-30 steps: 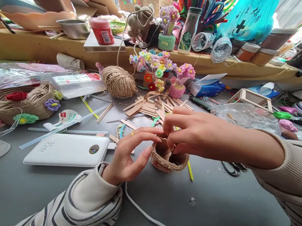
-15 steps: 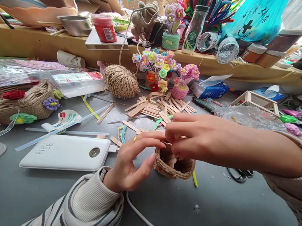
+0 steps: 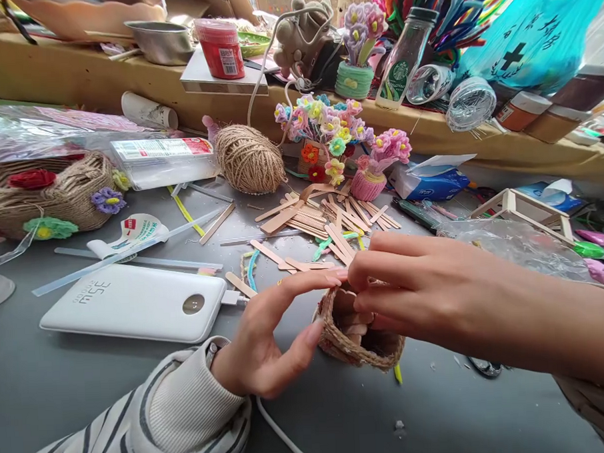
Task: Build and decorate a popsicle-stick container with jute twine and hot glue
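A small basket [image 3: 360, 351] wrapped in brown twine stands tilted on the grey table, its opening towards me. My left hand [image 3: 274, 334] holds it from the left, thumb at the near left rim and index finger stretched over the far rim. My right hand [image 3: 409, 285] comes in from the right with bent, closed fingers reaching into the basket's opening; whatever they pinch is hidden. Inside the basket, pale rounded wooden pieces [image 3: 354, 326] show beside these fingertips. Loose craft sticks [image 3: 306, 219] lie just beyond the hands.
A white power bank [image 3: 135, 307] with a cable lies at left. Behind are a ball of twine [image 3: 250, 158], fuzzy-wire flowers [image 3: 328, 128] and a larger twine basket [image 3: 75, 203]. Scissors [image 3: 485, 367] lie partly under my right forearm. A glass bottle [image 3: 405, 62] stands on the back ledge.
The view has shifted slightly, so most things sit a little further right. My right fingers stay in the basket; the wooden pieces inside show more. My left hand keeps its place on the rim.
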### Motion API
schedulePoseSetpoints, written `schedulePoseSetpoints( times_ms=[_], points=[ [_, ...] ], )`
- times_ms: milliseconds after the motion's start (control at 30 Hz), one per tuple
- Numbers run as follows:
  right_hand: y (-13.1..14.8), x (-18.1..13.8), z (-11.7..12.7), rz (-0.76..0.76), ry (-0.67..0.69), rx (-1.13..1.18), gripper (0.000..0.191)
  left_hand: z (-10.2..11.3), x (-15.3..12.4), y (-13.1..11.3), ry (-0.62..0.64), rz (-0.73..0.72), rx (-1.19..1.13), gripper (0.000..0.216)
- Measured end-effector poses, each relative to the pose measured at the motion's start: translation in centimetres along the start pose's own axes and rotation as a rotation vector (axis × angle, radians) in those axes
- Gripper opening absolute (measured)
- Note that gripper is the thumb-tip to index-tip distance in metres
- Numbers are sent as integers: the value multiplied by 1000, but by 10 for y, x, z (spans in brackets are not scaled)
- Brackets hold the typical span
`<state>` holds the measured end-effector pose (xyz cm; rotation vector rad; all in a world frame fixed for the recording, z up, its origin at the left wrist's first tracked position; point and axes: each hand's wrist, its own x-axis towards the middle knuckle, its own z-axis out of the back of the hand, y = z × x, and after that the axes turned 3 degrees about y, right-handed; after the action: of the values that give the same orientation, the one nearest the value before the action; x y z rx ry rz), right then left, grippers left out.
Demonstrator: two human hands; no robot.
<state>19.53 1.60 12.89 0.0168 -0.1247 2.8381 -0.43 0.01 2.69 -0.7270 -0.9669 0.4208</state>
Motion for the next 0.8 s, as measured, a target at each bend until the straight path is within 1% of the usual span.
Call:
schedulePoseSetpoints(
  times_ms=[133, 300, 400, 567, 800],
  points=[
    [3, 2, 2, 0, -12, 8, 29, -1, -1, -2, -8, -2, -26, 48],
    [5, 3, 1, 0, -26, 4, 34, 0, -2, -1, -15, -5, -32, 46],
    [5, 3, 1, 5, -28, 4, 33, 0, -3, -1, -10, -6, -37, 47],
    [5, 4, 2, 15, -4, 17, 32, -1, -4, -3, -14, 27, -63, 49],
    [7, 6, 4, -34, 24, 71, 30, 0, -2, -2, 4, 36, -80, 50]
  ],
)
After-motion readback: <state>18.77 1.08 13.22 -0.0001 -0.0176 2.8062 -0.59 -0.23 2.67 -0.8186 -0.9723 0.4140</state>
